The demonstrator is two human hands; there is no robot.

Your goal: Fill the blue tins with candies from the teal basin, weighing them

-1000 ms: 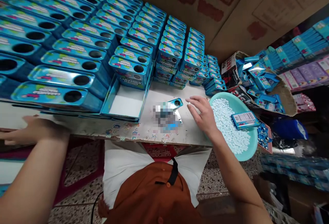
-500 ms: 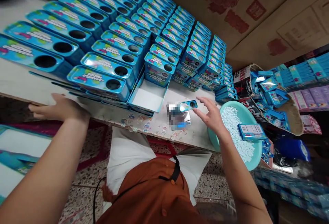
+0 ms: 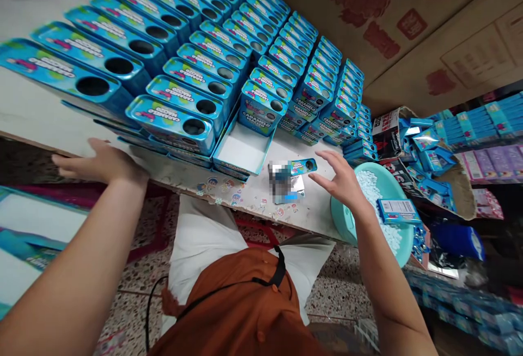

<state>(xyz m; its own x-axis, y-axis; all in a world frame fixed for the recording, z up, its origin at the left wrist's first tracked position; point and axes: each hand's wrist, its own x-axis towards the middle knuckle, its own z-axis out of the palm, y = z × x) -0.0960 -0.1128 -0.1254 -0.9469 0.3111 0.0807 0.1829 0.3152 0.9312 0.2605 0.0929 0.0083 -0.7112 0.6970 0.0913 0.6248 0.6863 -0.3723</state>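
My left hand is open at the table's front edge, fingers spread, holding nothing. My right hand is open too, thumb and fingers apart, just right of a small blue tin with a dark round hole; contact is not clear. Beside that tin lies a partly blurred item. Many blue tins stand upright in rows, their round holes facing up. At the front of the rows, a blue tray shows a white bottom, with tins at its back end.
A turquoise bowl of small white pieces, with a blue pack on top, stands right of my right hand. Farther right is an open carton of blue packs. A large cardboard box rises behind. Blue trays sit lower left.
The view has shifted slightly, so the tin rows appear a little farther right. Both hands stay open and hold nothing; my right hand remains beside the small tin.
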